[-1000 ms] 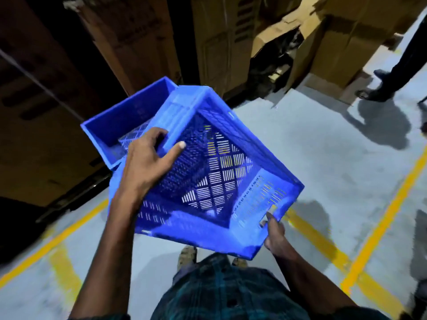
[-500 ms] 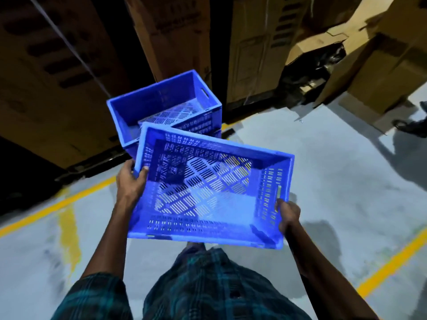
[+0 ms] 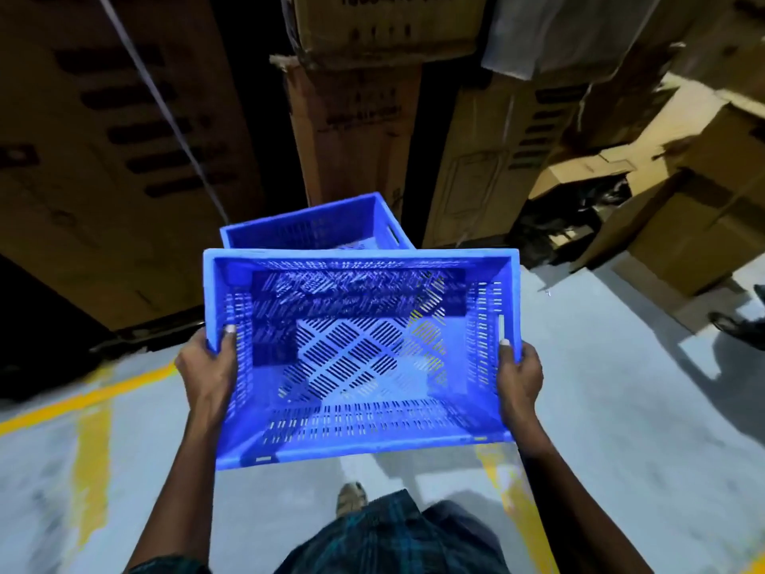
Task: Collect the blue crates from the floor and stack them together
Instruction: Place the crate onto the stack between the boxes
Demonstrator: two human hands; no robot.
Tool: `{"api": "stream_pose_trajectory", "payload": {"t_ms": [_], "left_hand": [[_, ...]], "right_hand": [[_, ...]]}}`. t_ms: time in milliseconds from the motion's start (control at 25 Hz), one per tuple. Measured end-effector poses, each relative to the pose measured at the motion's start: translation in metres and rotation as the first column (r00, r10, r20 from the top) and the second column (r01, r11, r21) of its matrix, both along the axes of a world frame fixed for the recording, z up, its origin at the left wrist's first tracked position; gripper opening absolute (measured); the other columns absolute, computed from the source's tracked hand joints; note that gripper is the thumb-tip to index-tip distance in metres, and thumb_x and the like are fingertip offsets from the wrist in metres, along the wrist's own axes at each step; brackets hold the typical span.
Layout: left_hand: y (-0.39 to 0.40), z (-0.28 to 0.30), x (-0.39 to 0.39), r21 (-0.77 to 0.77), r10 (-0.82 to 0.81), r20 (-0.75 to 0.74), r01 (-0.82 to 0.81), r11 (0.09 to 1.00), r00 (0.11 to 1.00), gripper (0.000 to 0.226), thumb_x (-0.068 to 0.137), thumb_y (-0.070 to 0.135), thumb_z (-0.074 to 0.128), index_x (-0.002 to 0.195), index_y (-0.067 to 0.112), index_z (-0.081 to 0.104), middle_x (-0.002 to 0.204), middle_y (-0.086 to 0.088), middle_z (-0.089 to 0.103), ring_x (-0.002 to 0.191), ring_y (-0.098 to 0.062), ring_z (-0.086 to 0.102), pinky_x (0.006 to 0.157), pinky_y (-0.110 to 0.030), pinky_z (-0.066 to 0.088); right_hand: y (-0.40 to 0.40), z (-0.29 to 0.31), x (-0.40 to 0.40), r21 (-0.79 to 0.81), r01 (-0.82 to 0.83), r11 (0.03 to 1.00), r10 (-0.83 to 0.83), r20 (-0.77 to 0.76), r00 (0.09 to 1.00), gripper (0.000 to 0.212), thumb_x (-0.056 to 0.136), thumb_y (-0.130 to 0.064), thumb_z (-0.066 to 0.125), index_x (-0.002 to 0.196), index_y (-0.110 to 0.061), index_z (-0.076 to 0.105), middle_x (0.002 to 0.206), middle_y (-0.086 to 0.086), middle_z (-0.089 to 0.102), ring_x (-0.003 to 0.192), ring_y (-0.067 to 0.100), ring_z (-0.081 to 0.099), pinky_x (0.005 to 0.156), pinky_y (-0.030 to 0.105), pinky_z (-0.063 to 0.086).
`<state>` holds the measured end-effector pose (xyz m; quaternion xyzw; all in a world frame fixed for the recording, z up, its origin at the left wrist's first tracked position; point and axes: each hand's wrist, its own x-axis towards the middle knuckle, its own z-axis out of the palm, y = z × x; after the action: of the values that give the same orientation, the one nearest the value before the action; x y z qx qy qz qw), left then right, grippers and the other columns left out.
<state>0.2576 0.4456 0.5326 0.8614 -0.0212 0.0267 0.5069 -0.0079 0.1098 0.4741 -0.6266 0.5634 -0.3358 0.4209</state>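
Observation:
I hold an empty blue slotted crate level in front of me, open side up. My left hand grips its left wall, thumb over the rim. On the right wall my right hand grips the same way. A second blue crate stands on the floor just beyond, partly hidden behind the far rim of the held one. The floor under the held crate shows through its slots.
Tall cardboard boxes form a wall right behind the floor crate, with crumpled cartons to the right. Yellow lines cross the grey floor. Another person's shoe is at the right edge. My own foot is below the crate.
The held crate has turned from tilted to level and square. My left hand shifted from the inside to the left wall. The floor crate now sits nearer, straight ahead.

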Motion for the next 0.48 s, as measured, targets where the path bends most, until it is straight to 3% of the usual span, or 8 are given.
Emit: {"api": "stream_pose_trajectory", "payload": {"t_ms": [160,360,480], "left_hand": [[-0.006,-0.005,0.016,-0.031,0.111,-0.023,-0.112,0.993,0.993,0.03,0.09,0.033,0.06,0.097,0.004,0.068,0.085,-0.02,0.071,0.081,-0.035,0.068,0.07,-0.04,0.049],[-0.025,-0.006,0.014,-0.039,0.206,-0.01,-0.206,0.978,0.978,0.025,0.086,0.026,0.067,0.087,0.002,0.072,0.077,-0.019,0.07,0.066,-0.017,0.056,0.062,-0.033,0.045],[-0.042,-0.003,0.014,-0.047,0.278,-0.003,-0.278,0.959,0.96,0.023,0.088,0.02,0.068,0.09,-0.002,0.072,0.074,-0.018,0.068,0.065,-0.02,0.057,0.062,-0.029,0.037]], "right_hand": [[-0.023,0.018,0.036,-0.043,-0.08,0.996,0.08,-0.002,0.997,0.035,0.087,-0.043,0.055,0.105,-0.015,0.064,0.096,0.01,0.071,0.09,0.032,0.064,0.081,0.041,0.051],[-0.068,0.028,0.063,-0.067,-0.169,0.983,0.17,0.016,0.985,0.029,0.09,-0.038,0.057,0.105,-0.015,0.065,0.096,0.01,0.07,0.09,0.032,0.065,0.084,0.043,0.051],[-0.091,0.034,0.084,-0.089,-0.226,0.97,0.226,-0.014,0.974,0.03,0.092,-0.04,0.054,0.105,-0.014,0.063,0.096,0.013,0.07,0.09,0.035,0.064,0.082,0.042,0.05]]}}
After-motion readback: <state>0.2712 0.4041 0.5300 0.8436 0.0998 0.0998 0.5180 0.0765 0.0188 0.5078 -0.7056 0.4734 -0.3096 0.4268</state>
